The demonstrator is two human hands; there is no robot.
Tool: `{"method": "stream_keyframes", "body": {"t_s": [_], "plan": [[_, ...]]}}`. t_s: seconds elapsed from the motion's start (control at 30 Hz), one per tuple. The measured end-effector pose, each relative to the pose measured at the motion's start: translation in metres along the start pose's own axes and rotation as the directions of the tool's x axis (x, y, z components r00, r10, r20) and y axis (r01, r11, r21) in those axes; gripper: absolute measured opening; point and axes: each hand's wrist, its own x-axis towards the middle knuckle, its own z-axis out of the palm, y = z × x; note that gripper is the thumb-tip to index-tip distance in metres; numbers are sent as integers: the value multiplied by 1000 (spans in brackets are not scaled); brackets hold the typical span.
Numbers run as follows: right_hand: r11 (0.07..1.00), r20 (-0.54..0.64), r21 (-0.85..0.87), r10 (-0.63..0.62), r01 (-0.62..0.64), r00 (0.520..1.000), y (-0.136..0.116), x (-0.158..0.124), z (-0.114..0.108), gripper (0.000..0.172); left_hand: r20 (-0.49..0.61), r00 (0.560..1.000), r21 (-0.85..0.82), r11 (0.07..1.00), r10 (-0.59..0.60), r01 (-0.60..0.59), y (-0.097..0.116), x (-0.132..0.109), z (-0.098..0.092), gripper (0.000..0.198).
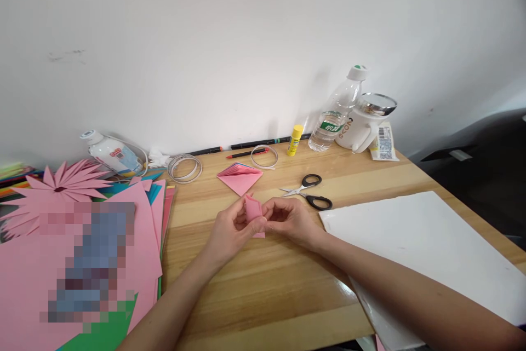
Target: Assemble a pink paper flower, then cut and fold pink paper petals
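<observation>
Between my two hands, above the wooden table (205,307), is a small folded piece of pink paper (253,208). My left hand (230,230) grips its left and lower side, with the thumb across the front. From the other side, the fingers and thumb of my right hand (290,220) pinch its right edge. Just beyond my hands lies a stack of folded pink paper (240,180), its layers fanned at the back. Scissors (306,192) with black handles rest partly open beyond my right hand.
Coloured paper sheets (143,241) and a pink paper flower (59,186) cover the left side. A white board (411,241) lies at right. Along the wall are a glue stick (295,141), a water bottle (332,115), a white mug (359,126), pens (255,143) and tape rolls (184,169).
</observation>
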Motion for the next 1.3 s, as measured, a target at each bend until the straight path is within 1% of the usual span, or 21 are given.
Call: {"method": "stream_keyframes", "body": {"t_s": [0.13, 0.2, 0.3, 0.4, 0.5, 0.73, 0.8, 0.9, 1.0, 1.07, 1.13, 1.2, 1.27, 1.3], "plan": [[1000, 33, 2, 19, -19, 999, -1, 1, -1, 30, 3, 1000, -1, 1000, -24, 24, 2, -1, 3, 62], [1000, 46, 12, 26, -26, 999, -1, 1, -1, 28, 14, 1000, -4, 1000, -18, 18, 3, -2, 3, 67], [999, 70, 41, 33, -36, 997, -2, 1, -2, 29, 48, 999, -29, 999, -13, 15, 4, -1, 3, 68], [997, 111, 64, 34, -41, 993, -3, 0, -1, 31, 77, 997, -52, 998, -15, 19, 4, -1, 2, 65], [997, 127, 60, 32, -40, 991, -5, 0, 0, 30, 92, 995, -56, 998, -24, 29, 4, 0, 1, 64], [999, 132, 32, 38, -42, 991, -4, 0, -1, 31, 110, 992, -57, 996, -63, 69, 8, -1, -1, 73], [999, 136, 28, 37, -41, 990, -4, 0, -1, 33, 121, 992, -59, 997, -46, 53, 9, -2, -1, 74], [999, 109, -11, 36, -35, 993, -5, 1, -1, 34, 130, 992, -76, 997, 2, 8, 9, -3, -2, 76], [998, 67, -53, 29, -26, 997, -4, 3, -1, 32, 90, 995, -81, 996, 47, -39, 8, -1, -4, 73], [998, 47, -49, 34, -31, 998, -4, 4, -2, 31, 41, 998, -57, 997, 51, -49, 8, 0, -5, 70], [998, 43, -32, 48, -46, 998, -4, 5, -2, 31, -24, 999, -23, 999, 42, -42, 9, 2, -7, 67], [998, 41, -24, 56, -55, 998, -5, 5, -2, 31, -111, 993, -10, 999, 38, -39, 11, 3, -10, 63], [998, 31, -31, 61, -60, 998, -6, 5, -3, 31, -182, 982, -33, 998, 41, -48, 13, 4, -13, 60], [997, 24, -35, 63, -62, 998, -6, 5, -3, 31, -195, 980, -55, 997, 36, -47, 13, 4, -14, 58]]}}
